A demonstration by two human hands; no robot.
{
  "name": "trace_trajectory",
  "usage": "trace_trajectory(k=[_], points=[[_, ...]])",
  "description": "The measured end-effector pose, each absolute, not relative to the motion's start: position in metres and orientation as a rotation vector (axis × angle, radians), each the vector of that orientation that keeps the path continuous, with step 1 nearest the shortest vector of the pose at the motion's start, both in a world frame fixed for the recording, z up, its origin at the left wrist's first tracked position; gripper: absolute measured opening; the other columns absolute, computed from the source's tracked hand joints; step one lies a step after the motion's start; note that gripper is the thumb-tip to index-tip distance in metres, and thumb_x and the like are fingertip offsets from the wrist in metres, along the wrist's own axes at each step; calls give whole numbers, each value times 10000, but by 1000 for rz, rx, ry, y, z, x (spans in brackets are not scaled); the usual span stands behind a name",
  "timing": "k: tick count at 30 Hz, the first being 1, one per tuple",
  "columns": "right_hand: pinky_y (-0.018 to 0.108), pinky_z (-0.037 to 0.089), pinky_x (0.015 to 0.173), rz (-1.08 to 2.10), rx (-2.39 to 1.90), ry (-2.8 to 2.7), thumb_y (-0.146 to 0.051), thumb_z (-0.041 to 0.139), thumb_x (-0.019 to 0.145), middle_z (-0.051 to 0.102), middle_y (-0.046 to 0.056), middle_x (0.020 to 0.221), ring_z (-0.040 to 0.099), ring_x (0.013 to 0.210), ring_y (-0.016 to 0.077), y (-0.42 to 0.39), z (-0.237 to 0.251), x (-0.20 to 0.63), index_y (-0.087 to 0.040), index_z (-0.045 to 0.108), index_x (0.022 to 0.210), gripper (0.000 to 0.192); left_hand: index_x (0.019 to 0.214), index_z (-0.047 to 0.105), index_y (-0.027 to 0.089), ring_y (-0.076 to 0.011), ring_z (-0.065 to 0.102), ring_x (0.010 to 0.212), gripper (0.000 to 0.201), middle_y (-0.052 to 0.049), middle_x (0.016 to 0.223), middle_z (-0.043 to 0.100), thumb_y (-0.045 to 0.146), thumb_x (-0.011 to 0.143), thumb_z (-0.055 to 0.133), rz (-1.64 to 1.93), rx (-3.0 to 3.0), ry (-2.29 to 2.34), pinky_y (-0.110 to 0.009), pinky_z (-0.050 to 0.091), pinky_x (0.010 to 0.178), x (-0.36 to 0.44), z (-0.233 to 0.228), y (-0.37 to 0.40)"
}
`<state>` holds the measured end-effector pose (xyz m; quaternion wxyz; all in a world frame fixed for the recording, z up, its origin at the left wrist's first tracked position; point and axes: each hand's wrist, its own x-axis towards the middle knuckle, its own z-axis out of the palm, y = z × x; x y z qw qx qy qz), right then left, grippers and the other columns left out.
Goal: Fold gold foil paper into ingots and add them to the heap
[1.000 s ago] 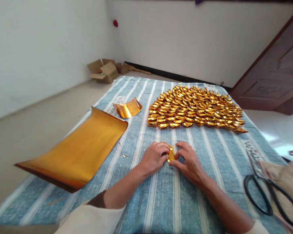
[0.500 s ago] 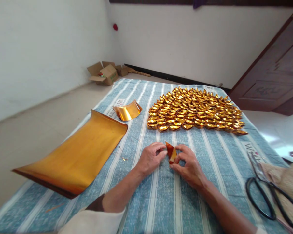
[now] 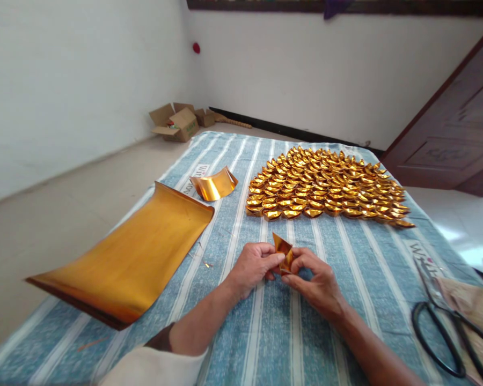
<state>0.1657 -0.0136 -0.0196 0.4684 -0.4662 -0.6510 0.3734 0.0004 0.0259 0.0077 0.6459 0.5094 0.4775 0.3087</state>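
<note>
A table spread with blue-and-white striped cloth (image 3: 225,343) runs away from me. On my left lies a large gold sheet (image 3: 129,257), its near and far ends curling up; I think it sits aside so my forearm has room. Beyond my hands, toward the right, rows of folded gold shapes (image 3: 326,187) nest tightly, pointed tips up, probably packed that way to save space. Black-handled scissors (image 3: 438,301) rest by the right edge, partly over a tan cloth (image 3: 475,305), apparently parked beyond my right arm.

My left hand (image 3: 254,265) pinches a small gold piece (image 3: 282,244), thumb across its face, seemingly to steady it. My right hand (image 3: 316,279) has its thumb and forefinger closed on the opposite side. The piece is between my fingertips, directly ahead of me, one sharp corner standing up. A curved gold strip (image 3: 215,185) lies past the sheet's far end.

Striped cloth separates my knuckles from the nearest row, and my elbows have room both sides; the sheet's right edge is well apart from my left hand.
</note>
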Motion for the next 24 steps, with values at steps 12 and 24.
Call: trace_trajectory(k=[12, 24], points=[[331, 448, 824, 977, -1210, -1498, -268, 657, 795, 654, 42, 976, 613, 922, 195, -12, -14, 163, -205, 570, 646, 183, 723, 632, 121, -133, 654, 612, 258, -39, 708, 677, 360, 685, 723, 724, 912, 1091, -172, 488, 464, 3, 7, 23], [341, 445, 849, 1028, -1166, -1530, -314, 669, 803, 658, 39, 977, 611, 937, 197, -10, -12, 166, -221, 664, 746, 109, 690, 605, 121, -140, 667, 611, 271, -65, 732, 700, 357, 677, 735, 734, 865, 1097, -171, 499, 458, 4, 6, 23]])
